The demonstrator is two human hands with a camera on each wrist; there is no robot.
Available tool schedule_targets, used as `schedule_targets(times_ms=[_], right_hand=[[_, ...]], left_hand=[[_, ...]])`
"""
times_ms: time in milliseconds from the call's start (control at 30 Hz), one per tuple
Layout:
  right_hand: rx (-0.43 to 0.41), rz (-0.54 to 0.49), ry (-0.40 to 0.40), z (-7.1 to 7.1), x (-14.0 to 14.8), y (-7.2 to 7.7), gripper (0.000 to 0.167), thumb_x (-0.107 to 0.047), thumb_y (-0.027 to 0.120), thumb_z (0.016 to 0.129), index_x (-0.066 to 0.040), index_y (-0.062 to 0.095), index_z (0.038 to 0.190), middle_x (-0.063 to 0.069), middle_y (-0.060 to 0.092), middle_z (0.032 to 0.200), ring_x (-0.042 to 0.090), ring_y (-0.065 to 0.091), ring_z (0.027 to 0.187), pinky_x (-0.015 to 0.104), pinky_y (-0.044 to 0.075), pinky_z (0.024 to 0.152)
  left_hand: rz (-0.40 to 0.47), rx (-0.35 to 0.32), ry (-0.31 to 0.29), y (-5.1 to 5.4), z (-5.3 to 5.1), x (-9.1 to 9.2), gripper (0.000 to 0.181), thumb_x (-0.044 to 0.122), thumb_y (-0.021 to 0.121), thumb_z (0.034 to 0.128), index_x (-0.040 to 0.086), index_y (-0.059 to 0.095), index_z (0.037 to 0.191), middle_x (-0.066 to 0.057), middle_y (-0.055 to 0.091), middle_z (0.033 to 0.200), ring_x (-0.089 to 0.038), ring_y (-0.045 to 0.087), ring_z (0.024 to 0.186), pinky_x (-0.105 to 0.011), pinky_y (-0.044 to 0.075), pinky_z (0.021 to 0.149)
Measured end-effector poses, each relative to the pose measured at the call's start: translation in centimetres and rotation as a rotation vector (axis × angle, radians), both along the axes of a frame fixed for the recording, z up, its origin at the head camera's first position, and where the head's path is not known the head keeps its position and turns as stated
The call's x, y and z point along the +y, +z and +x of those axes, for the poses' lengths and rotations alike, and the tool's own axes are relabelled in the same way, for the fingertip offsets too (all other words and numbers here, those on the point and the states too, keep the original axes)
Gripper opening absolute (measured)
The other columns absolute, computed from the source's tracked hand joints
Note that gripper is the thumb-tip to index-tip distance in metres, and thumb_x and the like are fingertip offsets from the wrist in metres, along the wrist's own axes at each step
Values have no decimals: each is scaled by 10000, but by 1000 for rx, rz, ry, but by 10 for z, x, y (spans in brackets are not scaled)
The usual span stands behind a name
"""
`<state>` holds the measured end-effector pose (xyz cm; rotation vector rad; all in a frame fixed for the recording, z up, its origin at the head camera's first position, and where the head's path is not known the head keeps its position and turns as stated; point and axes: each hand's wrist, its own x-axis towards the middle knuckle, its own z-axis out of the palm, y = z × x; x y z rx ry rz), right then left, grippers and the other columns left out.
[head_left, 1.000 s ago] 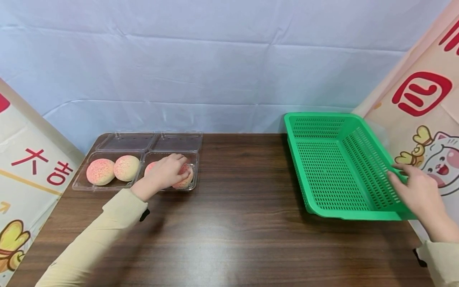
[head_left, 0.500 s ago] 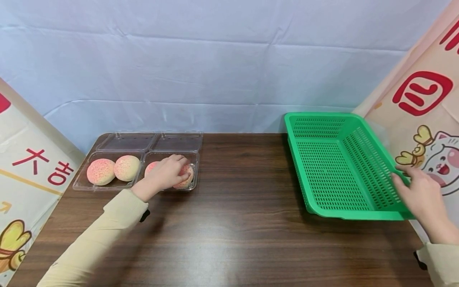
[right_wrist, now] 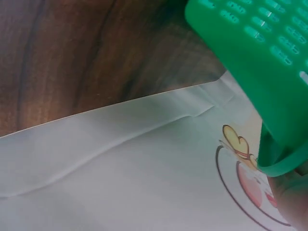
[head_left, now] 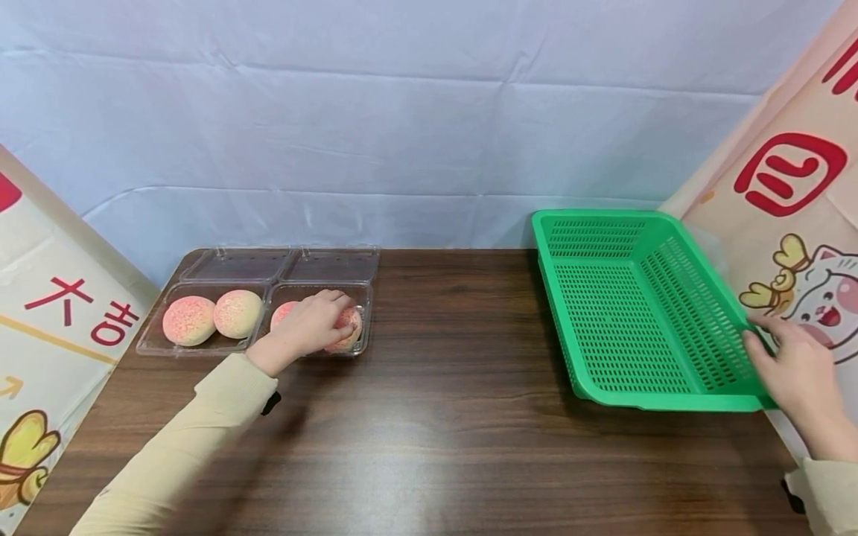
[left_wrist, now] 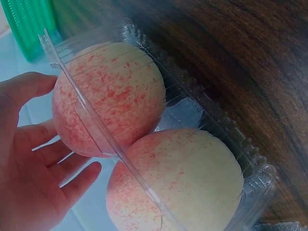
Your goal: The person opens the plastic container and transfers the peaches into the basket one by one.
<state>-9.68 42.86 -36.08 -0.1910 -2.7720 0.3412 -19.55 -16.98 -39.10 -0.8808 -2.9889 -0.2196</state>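
Note:
In the head view, my left hand grips the right-hand peach in the right compartment of a clear plastic clamshell box. In the left wrist view, the thumb touches that pink-speckled peach, and the other fingers reach behind it. Another peach lies against it, partly hidden by my hand in the head view. On the right, my right hand lies at the outer rim of a green plastic basket, fingers loosely bent. The right wrist view shows only part of this hand under the basket's edge.
Two more peaches sit in the left compartment, and both lids are folded back. The brown wooden table lies between box and basket. A pale cloth hangs behind, with printed cloths at both sides.
My right hand has moved slightly to the right, outward from the inside of the basket's rim. My left hand has stayed on the peach; box and basket look unmoved.

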Motion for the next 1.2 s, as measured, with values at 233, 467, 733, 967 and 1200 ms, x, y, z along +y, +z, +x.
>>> schedule_targets(times_ms=[233,467,733,967,1200], right_hand=[[-2,2,15,3,4,-5,373,-134,424,932,127,464,1195,382,440,1161,528,404,1018,608,288,849],[1,9,16,6,6,-9,387,-144,418,934,125,453,1211,378,407,1227,544,415,1017,616,287,866],[63,15,43,8,7,-15,325,-93,433,918,132,487,1145,375,467,1138,527,434,1014,594,288,885],[67,16,41,10,8,-20,362,-95,427,923,143,474,1191,349,442,1219,501,392,1136,541,236,994],[67,12,25,10,6,-21,371,-77,415,925,151,463,1214,326,437,1249,463,364,1198,511,214,1023]], left_hand=[[3,-8,6,0,0,1,422,263,622,806,-24,584,1112,-171,580,1110,-318,535,1048,-445,432,861],[9,-33,30,-1,1,1,433,271,616,810,-8,572,1138,-163,570,1131,-304,525,1069,-447,445,835],[17,-58,33,-2,0,0,440,266,614,814,-23,561,1142,-169,572,1116,-303,538,1046,-443,450,825],[30,-89,37,-2,-1,1,455,272,623,815,-24,555,1154,-172,570,1122,-299,548,1029,-443,459,805],[30,-126,34,-5,-3,-1,508,294,634,803,-37,535,1176,-183,558,1134,-306,543,1026,-441,443,835]])
